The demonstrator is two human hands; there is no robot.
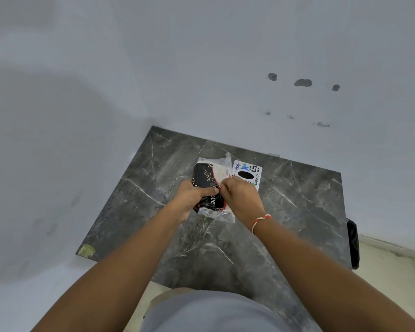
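While left hand [189, 198] grips black pouch [203, 176] | right hand [243, 200] pinches its wrapper [227, 161]

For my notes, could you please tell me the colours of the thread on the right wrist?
The twisted wrist thread is red and white; head view.

Two hands [191, 200] [243, 200], one wrapped packet [207, 177], perhaps one sticker sheet [249, 172]

The left hand [192, 197] covers the near left of the packet [207, 174], and only part of its printed word shows. The right hand [242, 200] hides its own fingertips, so their hold cannot be told, and it covers the near half of the card [248, 170]. A black thing [352, 243] is mostly hidden behind the right edge of the slab [285, 212].
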